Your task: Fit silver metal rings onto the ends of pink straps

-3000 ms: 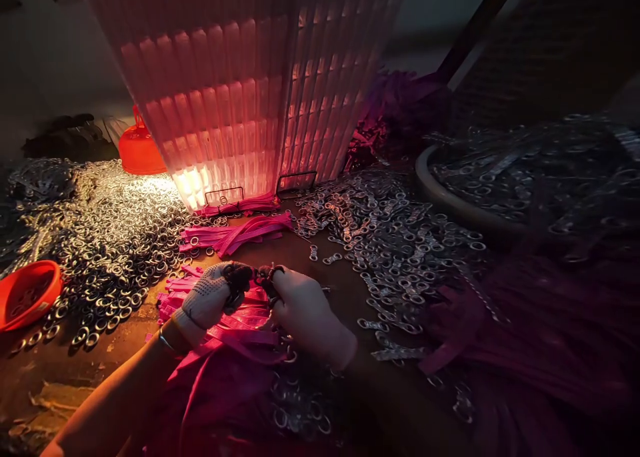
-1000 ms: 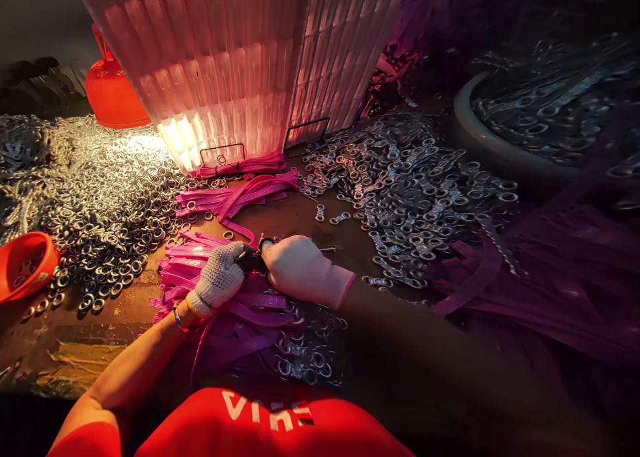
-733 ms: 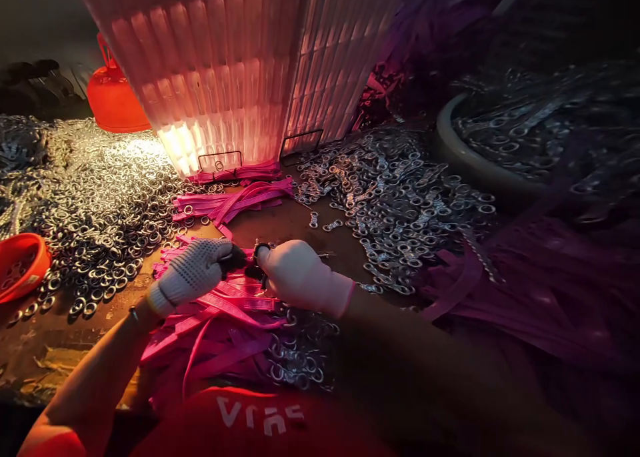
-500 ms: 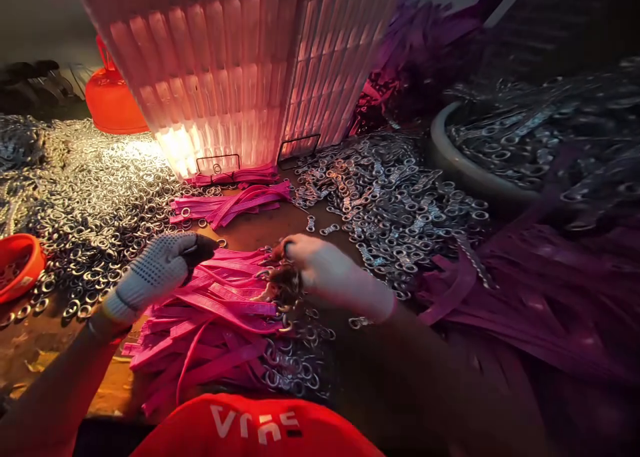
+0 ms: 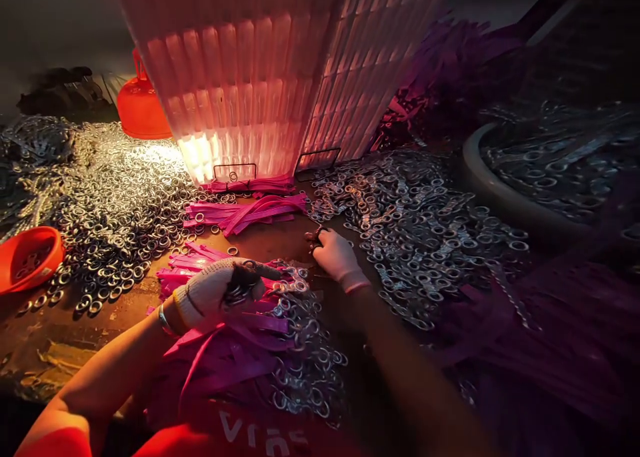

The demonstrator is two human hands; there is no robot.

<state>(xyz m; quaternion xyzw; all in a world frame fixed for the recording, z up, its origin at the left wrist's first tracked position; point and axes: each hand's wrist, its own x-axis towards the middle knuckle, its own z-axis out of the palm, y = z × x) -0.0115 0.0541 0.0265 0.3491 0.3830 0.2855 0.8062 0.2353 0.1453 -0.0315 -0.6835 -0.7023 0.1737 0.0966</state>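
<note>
My left hand (image 5: 220, 293), in a pale glove with dark fingertips, lies over a bunch of pink straps (image 5: 250, 347). Its index finger stretches toward shiny metal rings (image 5: 295, 283) at the straps' right ends, while the other fingers curl in; what they hold is in shadow. My right hand (image 5: 337, 257), also gloved, is closed with its fingertips pinched on the brown tabletop, just left of a heap of double-ringed metal links (image 5: 400, 210). Whatever sits between those fingertips is too small to make out.
Loose metal rings (image 5: 130, 223) are heaped at left beside an orange bowl (image 5: 30, 260). A red lamp (image 5: 143, 107) lights a ribbed translucent panel (image 5: 240, 83) at the back. More pink straps (image 5: 245, 210) lie before it. At right stand a large basin (image 5: 480, 160) of links and purple straps (image 5: 540, 350).
My right hand has left the straps' ends and moved up and right toward the links. My left hand has moved right and down over the straps. The view has shifted slightly.
</note>
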